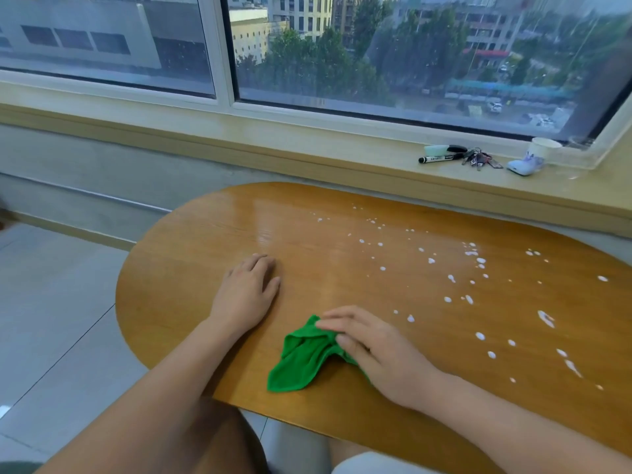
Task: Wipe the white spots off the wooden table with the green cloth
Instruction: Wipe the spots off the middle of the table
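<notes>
A wooden table [212, 234] with rounded ends is seen from above, set just below a window sill [307, 145]. The green cloth [304, 357] is crumpled near the near edge of the table, a little left of the middle. The right hand [372, 350] is laid flat on the right part of the cloth, palm down, with the fingers [342, 323] stretched out over it toward the left; the cloth is pressed under the hand rather than gripped. The left hand [246, 292] is rested palm down on bare wood, to the left of and beyond the cloth, with the fingers loosely extended and nothing held in it.

The white spots [455, 278] are scattered across the right half of the table, from the far edge to the near right, and lie apart from the cloth. The left half of the tabletop is seen to be glossy and unmarked.

On the sill, at the far right, a black marker [437, 159], a bunch of keys [478, 159], a small white device [521, 165] and a paper cup [545, 150] are lined up. Buildings and trees are visible through the window [376, 46].
</notes>
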Demonstrator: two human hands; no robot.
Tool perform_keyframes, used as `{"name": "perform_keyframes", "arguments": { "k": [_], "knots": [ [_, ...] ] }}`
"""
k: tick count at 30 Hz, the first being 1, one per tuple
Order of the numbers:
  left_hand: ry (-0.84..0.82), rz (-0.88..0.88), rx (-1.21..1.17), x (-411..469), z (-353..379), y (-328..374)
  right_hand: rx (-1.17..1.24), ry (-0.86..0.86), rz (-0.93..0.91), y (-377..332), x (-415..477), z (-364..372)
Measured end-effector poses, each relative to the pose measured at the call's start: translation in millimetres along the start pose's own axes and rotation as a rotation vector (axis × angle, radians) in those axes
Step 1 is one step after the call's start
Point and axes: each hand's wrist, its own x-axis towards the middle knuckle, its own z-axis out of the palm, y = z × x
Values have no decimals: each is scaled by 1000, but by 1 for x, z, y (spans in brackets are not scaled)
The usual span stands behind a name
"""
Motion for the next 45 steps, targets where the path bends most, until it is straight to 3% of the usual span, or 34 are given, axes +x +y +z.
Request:
{"name": "perform_keyframes", "arguments": {
  "k": [4,7,9,14,17,22,25,30,39,45],
  "knots": [
    [7,-36,-47,-1,0,0,60,123,121,1,8,-12],
    [14,-34,-65,-2,-2,1,-151,162,197,12,11,-12],
    [25,-35,-83,-4,-3,3,-334,215,136,16,9,-12],
    [29,-44,-98,-5,-2,3,-396,-92,32,21,1,0],
    [29,-40,-98,-4,-1,3,-372,-96,-14,14,2,10],
    [22,-29,-90,-3,0,1,-361,-171,-329,-22,-14,50],
    [33,-27,-81,-3,1,1,-339,-209,-399,-16,-10,53],
    [33,-39,-84,-1,1,0,-289,-160,-228,30,26,11],
    [45,-52,-90,-4,1,3,-434,237,335,174,69,-107],
    [47,-55,-90,-4,1,4,-431,473,618,204,84,-123]
  ]
}}
